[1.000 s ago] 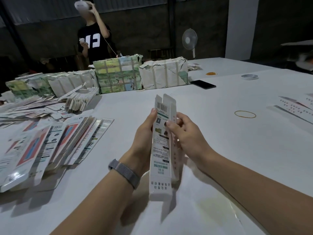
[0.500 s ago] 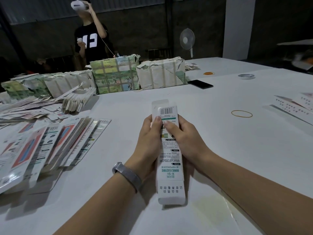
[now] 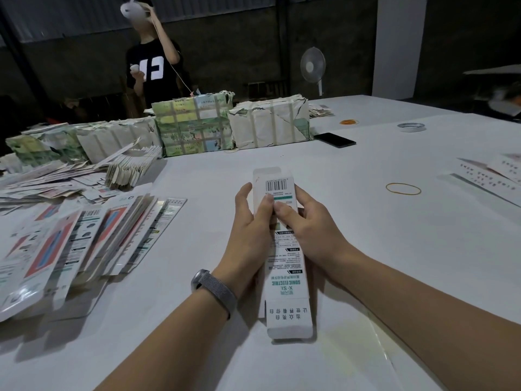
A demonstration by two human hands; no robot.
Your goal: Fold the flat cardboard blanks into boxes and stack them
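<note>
A long white cardboard box blank point(image 3: 286, 280) with a barcode and green print lies lengthwise in front of me over the white table point(image 3: 366, 249). My left hand point(image 3: 249, 235) grips its left edge, thumb on the printed face. Opposite it, my right hand point(image 3: 310, 230) grips the right edge, thumb pressed beside the left thumb. The box's far flap near the barcode and its near flap both stick out flat. A fanned pile of flat blanks point(image 3: 70, 241) lies to my left.
Wrapped bundles point(image 3: 194, 125) line the far side of the table, with loose blanks point(image 3: 42, 184) in front. A phone point(image 3: 334, 139), rubber bands point(image 3: 403, 189), a tape roll point(image 3: 410, 127) and printed sheets point(image 3: 490, 176) lie to the right. A person point(image 3: 153, 63) stands beyond the bundles.
The blank was held upright edge-on; both hands have turned it so its printed face is up and brought it lower, thumbs now pressing on the face.
</note>
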